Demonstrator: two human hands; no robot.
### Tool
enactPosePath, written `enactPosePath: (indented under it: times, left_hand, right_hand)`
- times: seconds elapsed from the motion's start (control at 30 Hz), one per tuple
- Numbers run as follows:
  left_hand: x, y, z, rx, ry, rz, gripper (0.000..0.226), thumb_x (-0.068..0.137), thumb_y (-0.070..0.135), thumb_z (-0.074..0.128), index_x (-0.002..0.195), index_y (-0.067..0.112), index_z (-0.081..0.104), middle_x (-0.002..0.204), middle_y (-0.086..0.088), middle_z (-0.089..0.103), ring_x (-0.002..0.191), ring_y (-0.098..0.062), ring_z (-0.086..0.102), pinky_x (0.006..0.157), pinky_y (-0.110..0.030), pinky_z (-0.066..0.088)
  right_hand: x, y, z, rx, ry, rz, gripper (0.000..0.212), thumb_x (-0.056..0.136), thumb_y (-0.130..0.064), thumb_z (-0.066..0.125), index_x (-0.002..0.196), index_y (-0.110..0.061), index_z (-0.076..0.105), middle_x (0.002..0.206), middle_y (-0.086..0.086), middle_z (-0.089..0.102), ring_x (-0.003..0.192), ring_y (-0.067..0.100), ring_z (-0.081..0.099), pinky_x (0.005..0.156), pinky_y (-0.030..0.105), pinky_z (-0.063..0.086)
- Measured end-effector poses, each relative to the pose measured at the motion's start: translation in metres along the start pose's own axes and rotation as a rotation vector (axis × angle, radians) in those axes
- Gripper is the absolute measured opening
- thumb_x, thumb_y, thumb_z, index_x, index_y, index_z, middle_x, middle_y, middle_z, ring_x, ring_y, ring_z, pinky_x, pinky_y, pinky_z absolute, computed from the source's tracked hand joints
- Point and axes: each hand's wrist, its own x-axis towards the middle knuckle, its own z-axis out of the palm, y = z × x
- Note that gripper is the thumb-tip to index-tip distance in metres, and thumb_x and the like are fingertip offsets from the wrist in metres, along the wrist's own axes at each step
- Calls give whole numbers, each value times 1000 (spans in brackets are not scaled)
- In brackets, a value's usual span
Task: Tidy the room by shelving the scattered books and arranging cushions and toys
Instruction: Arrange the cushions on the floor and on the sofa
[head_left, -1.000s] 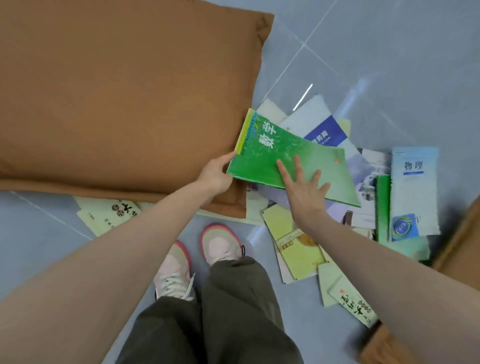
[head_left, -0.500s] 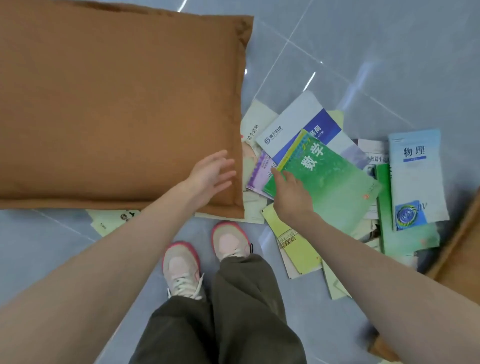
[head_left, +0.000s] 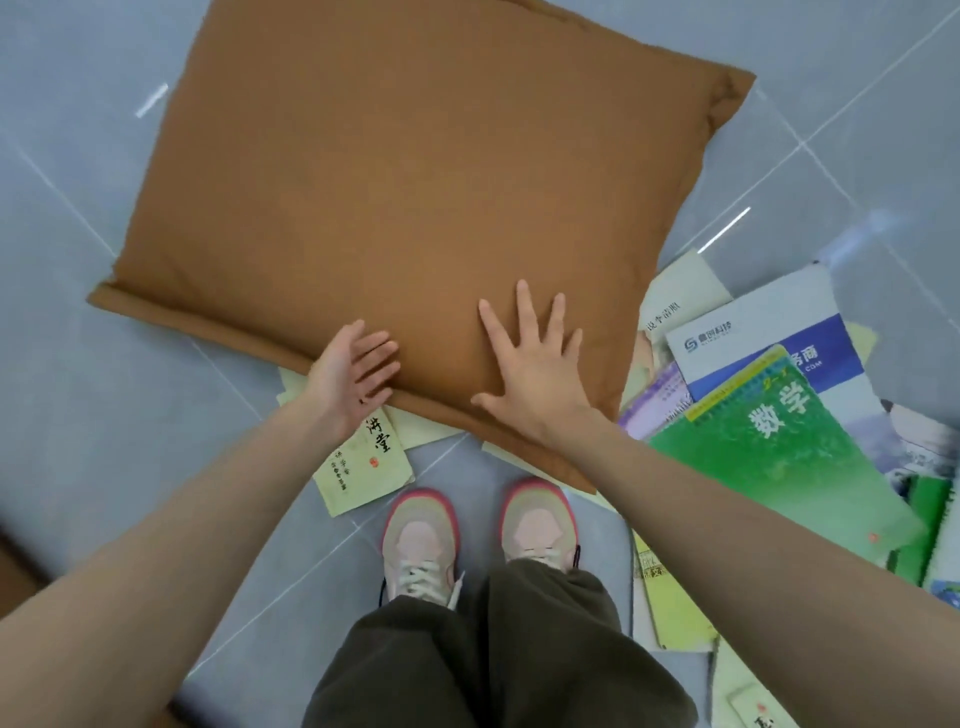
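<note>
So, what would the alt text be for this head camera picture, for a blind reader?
Seen from above, a person's right hand lies flat on a large brown cushion on a grey tiled floor, the open left hand at its near edge. Scattered books, a green book on top, lie to the right.

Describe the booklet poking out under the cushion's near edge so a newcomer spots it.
Find the big brown cushion; follow its near edge to the left hand. Just below that hand lies a pale yellow booklet, partly under the cushion. Unlike the books piled at right, it sits left of the pink shoes and shows black brush-style characters.
</note>
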Motion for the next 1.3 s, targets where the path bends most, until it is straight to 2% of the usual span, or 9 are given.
enactPosePath:
  times: [0.13, 0.23, 0.43, 0.6, 0.67, 0.77, 0.9, 1.0, 1.3]
  left_hand:
    - [13, -7, -26, -96, 191, -28, 46, 88, 44, 62, 126, 19, 53, 137, -1, 47, 131, -21, 42, 105, -56, 34]
    - [22, 2, -31, -429, 171, -55, 74, 84, 37, 69, 144, 16, 30, 150, -13, 27, 138, -30, 30, 101, -58, 40]
    - [19, 23, -35, -365, 96, -120, 44, 82, 47, 69, 112, 24, 47, 136, -10, 46, 121, -28, 49, 102, -52, 41]
    - [-19, 33, -51, -361, 11, -10, 47, 94, 36, 56, 135, 24, 37, 136, -11, 46, 117, -30, 54, 93, -46, 49]
    - [-47, 36, -56, -174, 56, 133, 35, 96, 29, 52, 131, 27, 43, 136, -4, 46, 108, -21, 58, 92, -41, 50]
    - [-99, 39, -65, 509, 256, 666, 51, 88, 10, 59, 132, 32, 48, 126, -2, 37, 102, -11, 47, 103, -30, 38]
    - [-166, 67, -66, 1086, 282, 1137, 88, 76, 4, 73, 146, 36, 30, 149, -11, 22, 137, -30, 24, 113, -44, 27]
    - [-209, 96, -66, 1351, 348, 1201, 104, 76, 4, 73, 151, 38, 9, 159, -4, 6, 146, -33, 6, 115, -55, 13]
    - [-332, 140, -108, 1646, 517, 1214, 97, 82, -1, 63, 150, 37, 5, 158, -3, 20, 145, -28, 17, 113, -55, 13]
  right_hand:
    - [12, -15, 25, -163, 3, 48, 129, 69, -55, 75, 148, -25, -23, 153, 22, -27, 136, 58, -15, 104, 75, 14]
    - [20, -12, 30, -213, 3, 32, 114, 81, -42, 67, 148, -22, -22, 154, 25, -21, 136, 60, -6, 103, 72, 21]
    - [16, -18, 12, -276, -61, -31, 81, 91, 4, 40, 151, -11, -14, 158, 22, -4, 137, 54, 17, 102, 56, 37]
    - [-1, -30, -39, -310, -48, -40, 72, 95, -1, 45, 153, -13, 3, 159, 11, 15, 134, 44, 35, 95, 44, 45]
    - [-14, -40, -71, -244, -13, -22, 67, 95, -1, 39, 153, -17, 11, 159, 5, 19, 136, 40, 34, 100, 43, 41]
    - [-38, -59, -119, -134, 99, -28, 67, 91, 1, 41, 152, -20, 24, 155, -1, 30, 135, 36, 39, 100, 41, 43]
    - [-75, -88, -178, -60, 473, -156, 58, 72, 7, 63, 126, -15, 63, 120, 2, 67, 88, 33, 70, 59, 34, 55]
    - [-108, -110, -226, -102, 560, -199, 47, 68, 3, 67, 112, -15, 70, 106, -1, 73, 62, 27, 68, 43, 25, 47]
    - [-216, -160, -309, -94, 402, -308, 37, 82, -3, 60, 115, -19, 65, 117, -3, 68, 66, 32, 68, 49, 36, 52]
